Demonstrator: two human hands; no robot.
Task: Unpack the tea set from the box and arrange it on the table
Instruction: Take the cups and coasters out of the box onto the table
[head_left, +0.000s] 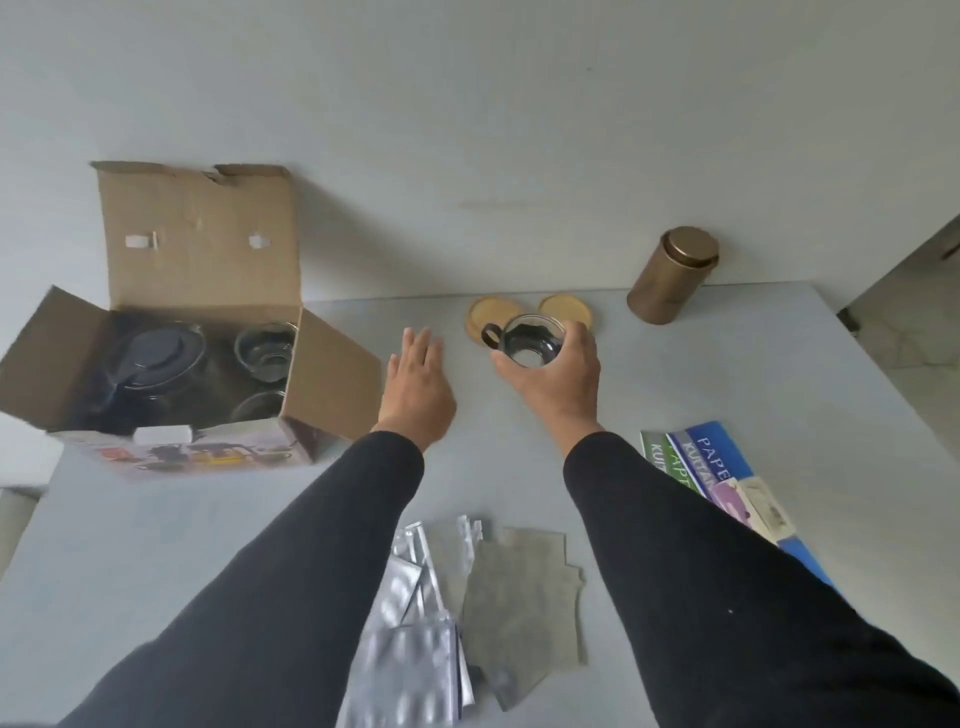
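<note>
An open cardboard box (156, 291) stands at the left of the table. Inside it lie a dark glass teapot (150, 358) and two glass cups (265, 348), the nearer one half hidden. My right hand (558, 374) grips a glass cup with a dark handle (527, 343) just over the left of two round bamboo coasters (480, 314); the other coaster (563, 306) lies beside it. My left hand (415, 387) hovers flat and empty between the box and the cup, fingers apart.
A bronze tin canister (670, 275) stands at the back right. Blue and green paper packs (722, 473) lie at the right edge. Silver foil pouches (415, 623) and a grey cloth (519, 597) lie near me. A wall runs behind the table (727, 374).
</note>
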